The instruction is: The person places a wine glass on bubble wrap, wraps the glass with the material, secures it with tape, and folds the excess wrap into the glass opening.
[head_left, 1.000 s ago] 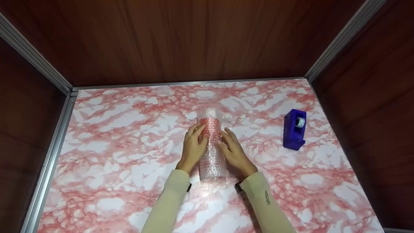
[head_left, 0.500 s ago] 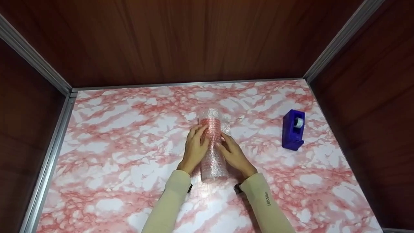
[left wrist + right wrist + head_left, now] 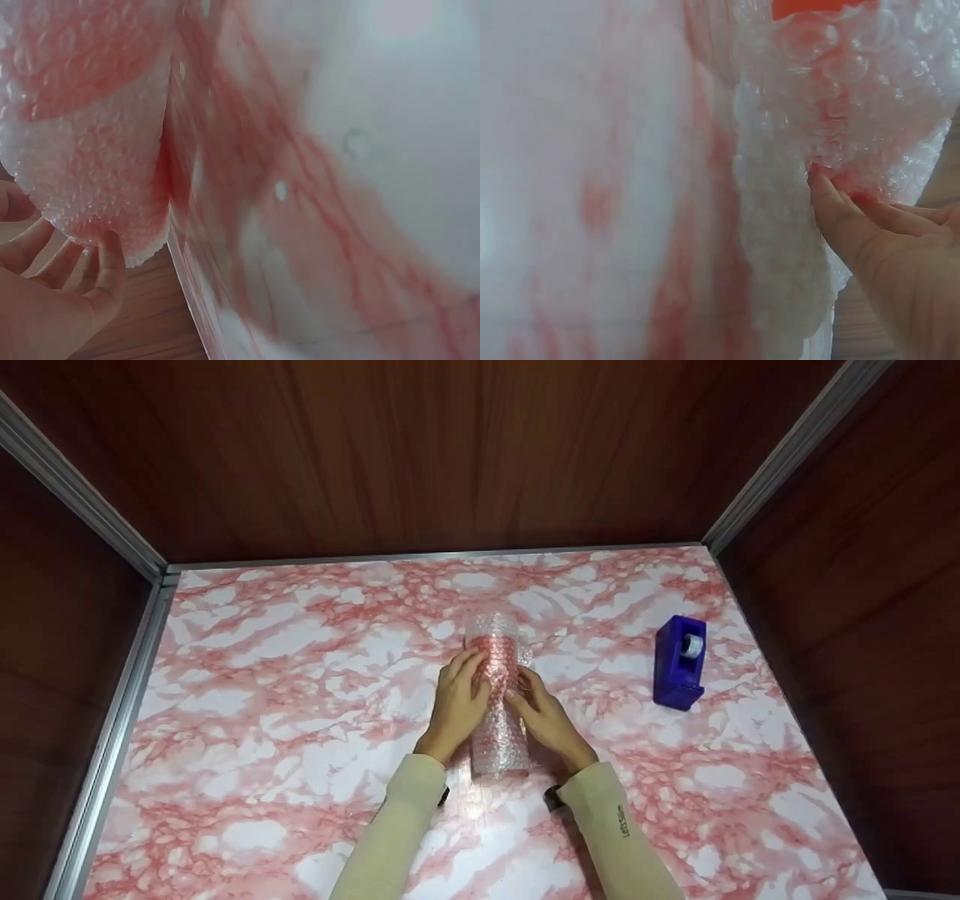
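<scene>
A roll of clear bubble wrap (image 3: 501, 746) lies lengthwise on the table, wound around a red object (image 3: 495, 649) whose kind is blurred by the bubbles. From the left side my left hand (image 3: 456, 701) holds the roll, thumb towards the near part and fingers over the red part. My right hand (image 3: 551, 720) grips it from the other side, thumb on top and fingers at the loose edge. In the left wrist view the fingertips (image 3: 111, 251) touch the wrap's end. A loose flap of bubble wrap (image 3: 780, 225) hangs beside the thumb in the right wrist view.
A purple tape dispenser (image 3: 675, 667) with a roll of clear tape (image 3: 691, 646) stands to the right. The marbled red-and-white table (image 3: 262, 720) is bounded by dark wooden panels (image 3: 435, 457) and metal rails (image 3: 112, 735).
The bubble wrap roll has turned and shifted slightly right, and less of its loose flap shows on the right. Both hands stay on it, the left moving a little right.
</scene>
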Motion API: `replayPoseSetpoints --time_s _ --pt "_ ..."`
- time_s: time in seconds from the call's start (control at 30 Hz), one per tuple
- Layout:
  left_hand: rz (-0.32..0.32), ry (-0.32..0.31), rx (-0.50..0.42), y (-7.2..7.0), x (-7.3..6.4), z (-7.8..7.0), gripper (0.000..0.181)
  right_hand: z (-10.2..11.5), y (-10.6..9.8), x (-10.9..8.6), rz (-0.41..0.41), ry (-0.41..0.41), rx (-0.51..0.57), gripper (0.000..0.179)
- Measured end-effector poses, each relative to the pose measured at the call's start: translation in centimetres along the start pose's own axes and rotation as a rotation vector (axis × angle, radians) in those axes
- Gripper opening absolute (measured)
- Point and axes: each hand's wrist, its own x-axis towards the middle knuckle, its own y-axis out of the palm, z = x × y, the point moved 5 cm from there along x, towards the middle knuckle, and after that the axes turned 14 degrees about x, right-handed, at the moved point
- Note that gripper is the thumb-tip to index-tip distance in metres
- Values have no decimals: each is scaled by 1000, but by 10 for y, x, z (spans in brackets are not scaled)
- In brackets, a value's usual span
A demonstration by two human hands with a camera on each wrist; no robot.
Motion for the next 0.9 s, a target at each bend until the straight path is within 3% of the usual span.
replayPoseSetpoints --time_s 0.63,0.77,0.9 --pt "67 80 95 12 -1 -14 43 -9 -10 0 -47 111 15 63" --pt "97 82 131 14 1 -17 44 -8 -12 0 -57 113 10 62" --pt "133 77 163 15 2 -19 45 -7 -14 0 -66 61 -15 60"
